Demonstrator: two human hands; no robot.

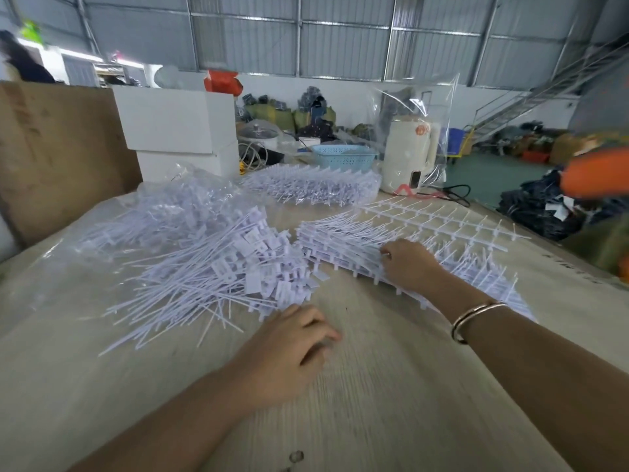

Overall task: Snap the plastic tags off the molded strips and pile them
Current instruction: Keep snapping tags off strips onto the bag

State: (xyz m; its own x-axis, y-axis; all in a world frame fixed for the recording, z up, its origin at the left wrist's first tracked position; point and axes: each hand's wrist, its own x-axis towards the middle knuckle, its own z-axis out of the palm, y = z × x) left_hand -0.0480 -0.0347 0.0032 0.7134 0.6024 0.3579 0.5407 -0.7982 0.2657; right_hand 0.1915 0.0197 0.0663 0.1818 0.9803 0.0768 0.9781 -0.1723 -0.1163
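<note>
The right hand point(410, 264) rests on the stacked molded strips point(343, 247), fingers curled into them (grip unclear). Left of the strips, the tag pile point(218, 267); the left hand point(289, 345), loosely curled, holds nothing.

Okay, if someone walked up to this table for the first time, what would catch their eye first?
Probably the big loose pile of white plastic tags sprawling across the table's left half, partly on clear plastic bags. Next, the stack of molded strips right of it, where the right hand, a bracelet on its wrist, reaches in. The left hand rests blurred at the pile's near edge.
</note>
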